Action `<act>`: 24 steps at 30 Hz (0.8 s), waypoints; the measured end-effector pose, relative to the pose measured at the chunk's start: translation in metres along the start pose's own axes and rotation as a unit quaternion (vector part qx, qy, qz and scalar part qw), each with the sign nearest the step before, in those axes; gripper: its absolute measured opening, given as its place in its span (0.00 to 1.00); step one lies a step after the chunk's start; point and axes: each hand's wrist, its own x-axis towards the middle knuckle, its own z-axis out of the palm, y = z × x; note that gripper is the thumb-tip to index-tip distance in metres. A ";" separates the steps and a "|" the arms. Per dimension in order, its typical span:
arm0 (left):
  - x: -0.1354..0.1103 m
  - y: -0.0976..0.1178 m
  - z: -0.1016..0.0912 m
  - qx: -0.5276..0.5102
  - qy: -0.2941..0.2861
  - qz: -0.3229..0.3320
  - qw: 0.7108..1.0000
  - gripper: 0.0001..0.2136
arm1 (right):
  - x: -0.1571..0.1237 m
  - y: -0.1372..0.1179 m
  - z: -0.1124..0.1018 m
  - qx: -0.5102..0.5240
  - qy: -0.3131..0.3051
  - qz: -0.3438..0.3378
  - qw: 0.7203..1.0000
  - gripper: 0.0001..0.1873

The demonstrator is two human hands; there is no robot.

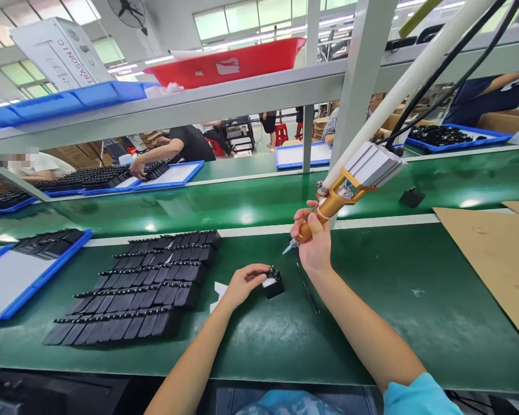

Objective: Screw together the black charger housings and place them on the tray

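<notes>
My right hand [315,242] is wrapped around a gold-coloured glue dispensing gun [324,210] with a pale blue tapered tip, which points down and left. A white tube and dark cables run up from the gun to the upper right. On the green table, my left hand [246,283] grips a small black box-like part [274,286] with a white area on top. The tip hangs above and to the right of this part, apart from it. Beside my right forearm lies a thin metal tool, perhaps tweezers [307,288]. White paper scraps [218,294] lie left of my left hand.
Rows of black parts [142,288] stand left on the green table. A blue-rimmed tray [47,276] is at far left, brown cardboard [493,253] at right. One black part [412,197] lies on the green belt behind. A shelf overhead carries a red tray [242,64]. Co-workers sit opposite.
</notes>
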 end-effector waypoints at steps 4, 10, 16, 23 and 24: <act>-0.005 -0.002 0.006 0.054 -0.032 0.045 0.997 0.14 | -0.002 0.002 0.001 0.003 0.005 0.007 1.000 0.14; -0.012 0.004 0.013 0.187 -0.101 0.108 0.971 0.28 | -0.006 0.002 0.001 0.005 0.010 0.011 1.000 0.14; -0.014 0.006 0.016 0.230 -0.078 0.068 0.968 0.24 | -0.009 0.000 0.002 0.015 0.004 0.015 1.000 0.13; -0.009 0.004 0.023 0.108 -0.042 0.031 0.993 0.17 | -0.009 0.000 0.003 0.018 0.003 0.022 1.000 0.12; -0.008 0.004 0.025 0.096 -0.034 0.019 0.995 0.17 | -0.009 0.000 0.003 0.019 0.002 0.023 1.000 0.12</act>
